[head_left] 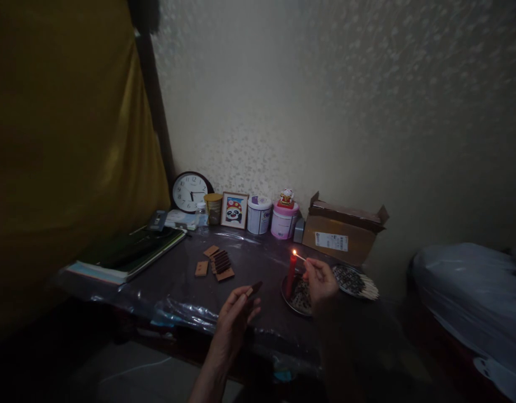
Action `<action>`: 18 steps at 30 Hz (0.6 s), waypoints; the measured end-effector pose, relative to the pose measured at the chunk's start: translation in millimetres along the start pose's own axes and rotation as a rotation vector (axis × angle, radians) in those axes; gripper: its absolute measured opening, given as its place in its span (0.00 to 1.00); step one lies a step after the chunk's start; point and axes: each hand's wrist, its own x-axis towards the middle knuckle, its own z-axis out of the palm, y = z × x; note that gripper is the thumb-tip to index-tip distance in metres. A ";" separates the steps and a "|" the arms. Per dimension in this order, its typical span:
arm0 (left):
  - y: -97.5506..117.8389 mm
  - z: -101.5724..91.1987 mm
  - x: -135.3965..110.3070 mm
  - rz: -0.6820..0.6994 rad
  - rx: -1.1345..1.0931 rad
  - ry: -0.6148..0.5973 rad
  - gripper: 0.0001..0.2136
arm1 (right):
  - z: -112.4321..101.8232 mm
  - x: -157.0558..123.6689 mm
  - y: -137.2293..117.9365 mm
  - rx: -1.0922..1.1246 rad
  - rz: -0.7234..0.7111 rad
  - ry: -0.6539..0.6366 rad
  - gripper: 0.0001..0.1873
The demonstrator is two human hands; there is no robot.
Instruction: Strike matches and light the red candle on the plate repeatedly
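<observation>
My right hand pinches a thin matchstick and holds its tip at the flame of a red candle. The lit candle stands upright on a dark round plate. My left hand is closed on a small brown matchbox, held just above the dark plastic-covered table, to the left of the plate. Several more small brown boxes lie on the table farther back and to the left.
A patterned dish with a bundle of pale sticks sits right of the candle. Along the wall stand a clock, a jar, a framed panda picture, two tubs and a cardboard box. Books lie at the left; a plastic-covered object at the right.
</observation>
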 end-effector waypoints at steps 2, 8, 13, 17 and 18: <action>-0.3 -0.1 0.3 0.002 -0.005 0.008 0.10 | -0.1 -0.4 -0.6 0.001 0.003 -0.006 0.14; -1.7 -0.8 2.4 0.010 0.002 0.001 0.09 | 0.1 -0.9 -0.2 0.009 0.002 -0.001 0.13; -1.1 0.4 1.8 0.007 -0.005 0.019 0.10 | 0.3 -1.1 0.6 0.005 0.008 -0.003 0.13; 0.1 1.7 0.7 0.008 -0.010 0.018 0.10 | 0.3 0.2 2.0 -0.003 0.011 0.004 0.14; 0.3 1.9 0.5 0.007 -0.008 0.018 0.10 | 0.2 0.5 2.2 -0.005 0.010 0.005 0.14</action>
